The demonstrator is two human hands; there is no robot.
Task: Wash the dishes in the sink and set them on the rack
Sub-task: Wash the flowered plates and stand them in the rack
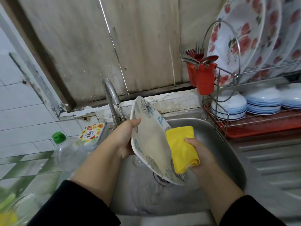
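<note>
- The sink (pixel 216 144), a steel basin, fills the lower middle of the view; its ribbed draining board runs off toward 3 o'clock.
- The rack (pixel 254 126), a wire frame with a red tray under it, stands at 2 o'clock from the sink, just beside its rim.
- Large flowered plates (pixel 241 38) stand on edge in the rack's upper tier, leaning back toward 1 o'clock.
- The plate (pixel 151 141), oval and pale with a leaf pattern, is held tilted on edge over the middle of the sink, its upper end toward the tap at 12 o'clock and its lower end above the drain.
- Stacked white bowls (pixel 263 101) lie upside down in the rack's lower tier.
- A clear bottle (pixel 68 152) with a green cap stands on the table at 9 o'clock from the sink.
- The tap (pixel 111 98) rises behind the sink at 11 o'clock; a thin stream of water falls from its spout.
- A red cutlery holder (pixel 203 77) hangs on the rack's left end, with forks and spoons in it.
- The left hand (pixel 125 139) grips the plate's left rim, thumb over its face.
- The right hand (pixel 200 154) clasps a folded yellow cloth (pixel 180 147) and presses it against the plate's right edge.
- A small tub (pixel 92 132) with a fruit-printed lid sits behind the bottle.
</note>
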